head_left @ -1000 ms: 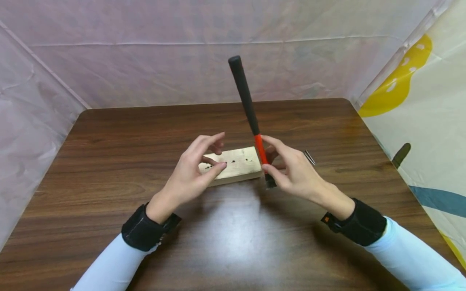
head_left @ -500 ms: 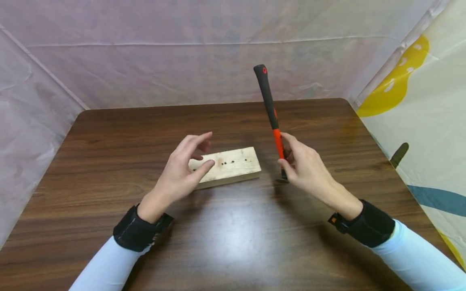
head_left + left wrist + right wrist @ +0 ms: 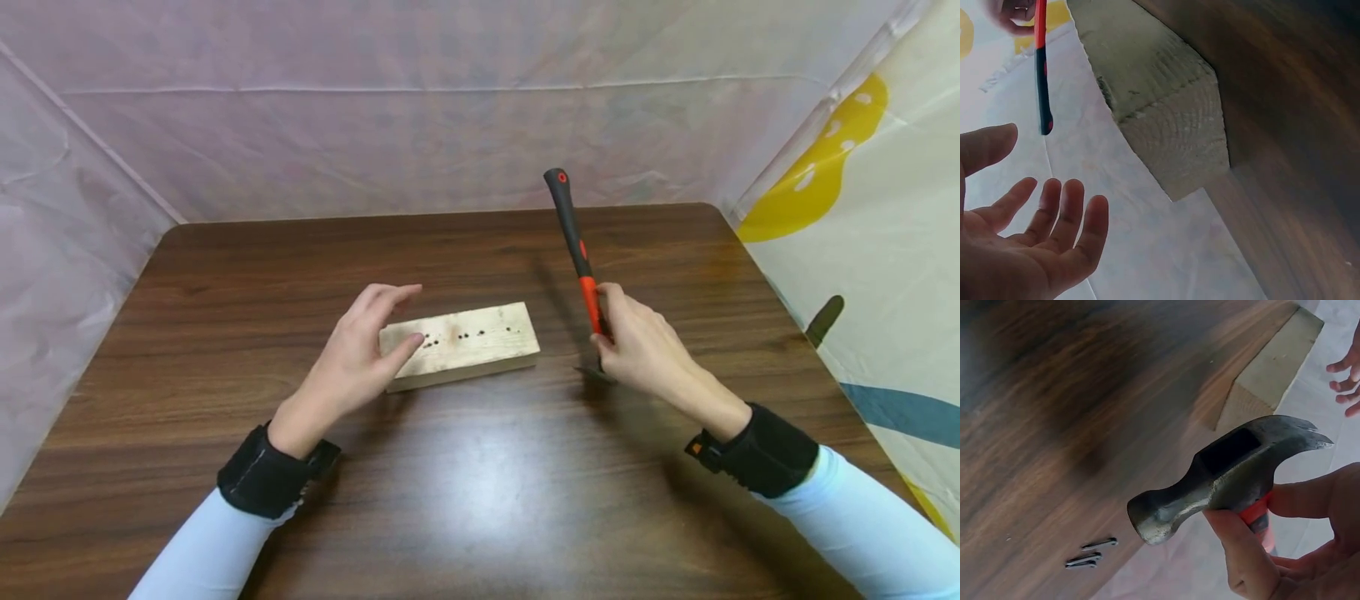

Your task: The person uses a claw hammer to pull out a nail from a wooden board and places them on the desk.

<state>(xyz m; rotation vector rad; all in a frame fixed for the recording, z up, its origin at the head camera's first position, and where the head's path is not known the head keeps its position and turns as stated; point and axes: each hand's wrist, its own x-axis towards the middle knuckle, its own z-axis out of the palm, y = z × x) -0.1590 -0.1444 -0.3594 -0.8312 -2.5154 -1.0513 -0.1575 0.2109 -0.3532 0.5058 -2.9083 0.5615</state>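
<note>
My right hand (image 3: pixel 648 346) pinches a claw hammer (image 3: pixel 572 229) low on its red and black handle, close under the head. The handle leans up and away, head downward. In the right wrist view the steel hammer head (image 3: pixel 1235 469) shows its claw and striking face, with thumb and fingers (image 3: pixel 1241 556) below it. Whether the head touches the table cannot be told. A pale wooden block (image 3: pixel 487 337) with several dark holes or nail heads lies left of the hammer. My left hand (image 3: pixel 341 358) hovers by the block's left end, fingers loosely spread, holding nothing.
Several loose nails (image 3: pixel 1088 556) lie on the brown wooden table (image 3: pixel 480 492), seen in the right wrist view; my right hand hides them from the head camera. A pale cloth (image 3: pixel 375 125) hangs behind the table, and a patterned one (image 3: pixel 885 292) on the right.
My right hand has carried the hammer rightward, away from the block's right end, and its handle has tipped lower. My left hand has drawn back leftward, uncovering more of the block.
</note>
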